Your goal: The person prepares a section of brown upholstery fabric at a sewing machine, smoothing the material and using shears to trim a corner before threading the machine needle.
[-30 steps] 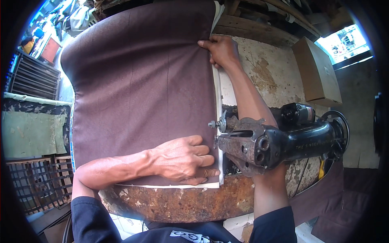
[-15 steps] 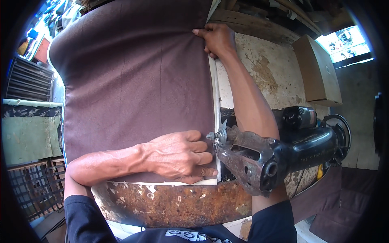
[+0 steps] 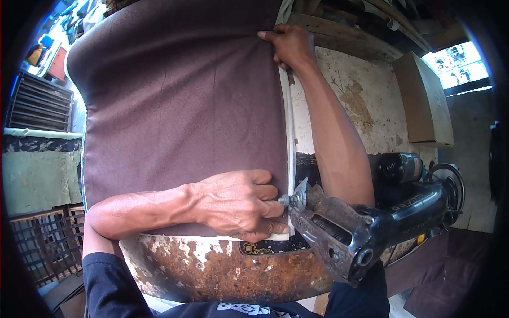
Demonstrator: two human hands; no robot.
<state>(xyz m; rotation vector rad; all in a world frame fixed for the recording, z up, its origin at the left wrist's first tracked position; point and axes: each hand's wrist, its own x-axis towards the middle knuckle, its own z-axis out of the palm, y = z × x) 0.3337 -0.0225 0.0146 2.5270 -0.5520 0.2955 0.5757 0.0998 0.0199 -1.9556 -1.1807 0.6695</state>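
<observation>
Pressed flat, the left hand point(image 3: 236, 204) pins the near right edge of the large brown fabric panel point(image 3: 180, 100), fingers curled beside the black sewing machine point(image 3: 371, 222). Far off, the right hand point(image 3: 290, 45) pinches the panel's far right edge over the rusty metal desk point(image 3: 212, 267). Since a second ago, the view sits closer and the right hand farther up.
</observation>
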